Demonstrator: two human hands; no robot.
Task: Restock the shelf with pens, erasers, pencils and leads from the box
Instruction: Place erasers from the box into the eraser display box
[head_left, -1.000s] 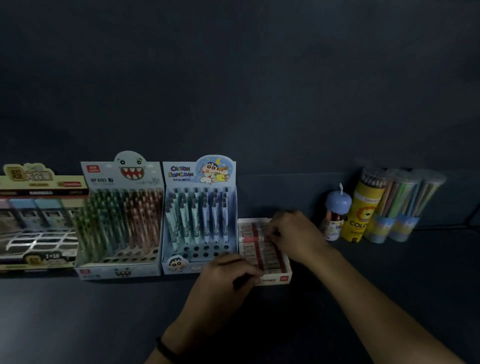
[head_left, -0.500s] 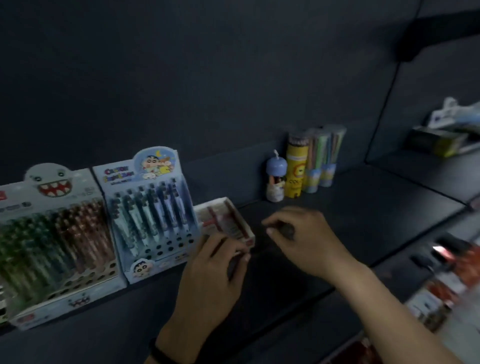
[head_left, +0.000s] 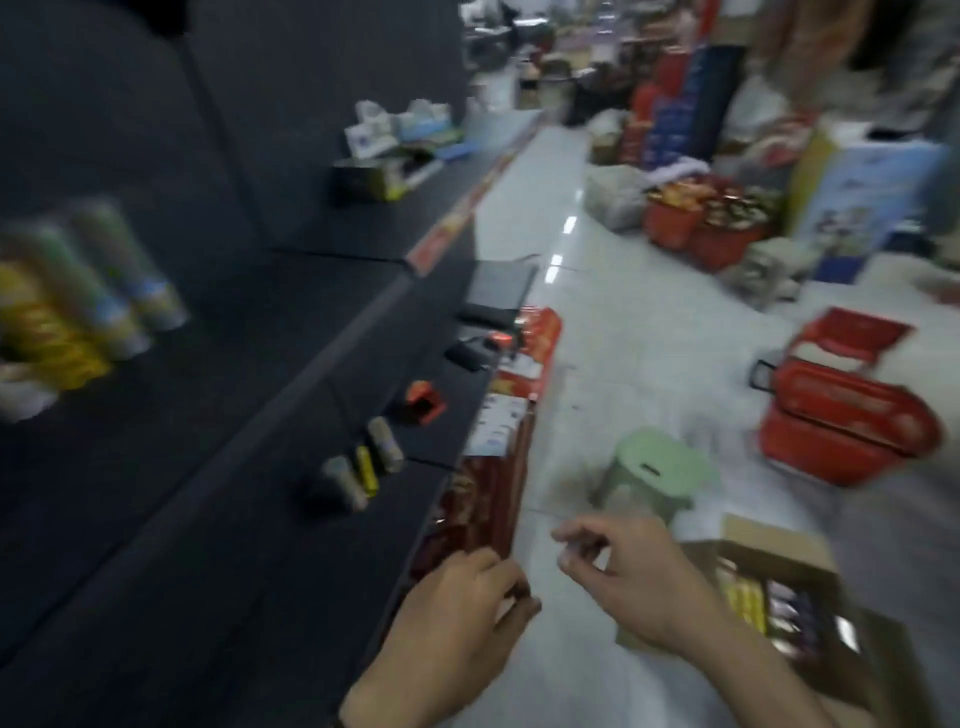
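- We see the whole view smeared by motion, so fine detail is lost; what follows is only what we can make out.
- The left hand (head_left: 457, 597) sits at about 6 o'clock in the view, over the front edge of the dark shelf (head_left: 208, 545); its fingers are curled inward, but we cannot tell whether they pinch anything.
- The right hand (head_left: 634, 587) lies just beside it at 5 o'clock, apart from the left; forefinger and thumb reach toward 9 o'clock with a small gap between them, and we cannot tell whether something is held there.
- The box (head_left: 779, 587), brown cardboard and open, stands on the pale floor (head_left: 623, 338) at 4 o'clock, partly behind the right wrist; yellow and dark packs show inside it.
- The pencil tubes (head_left: 104, 291) stand on the shelf at 9 o'clock, heavily blurred.
- A few small cylinders (head_left: 363, 467) and an orange object (head_left: 423, 408) lie on a lower shelf near the centre.
- A green stool (head_left: 654, 467) stands on the floor at 12 o'clock from the right hand; red baskets (head_left: 841, 410) sit at 3 o'clock, well apart from the hands.
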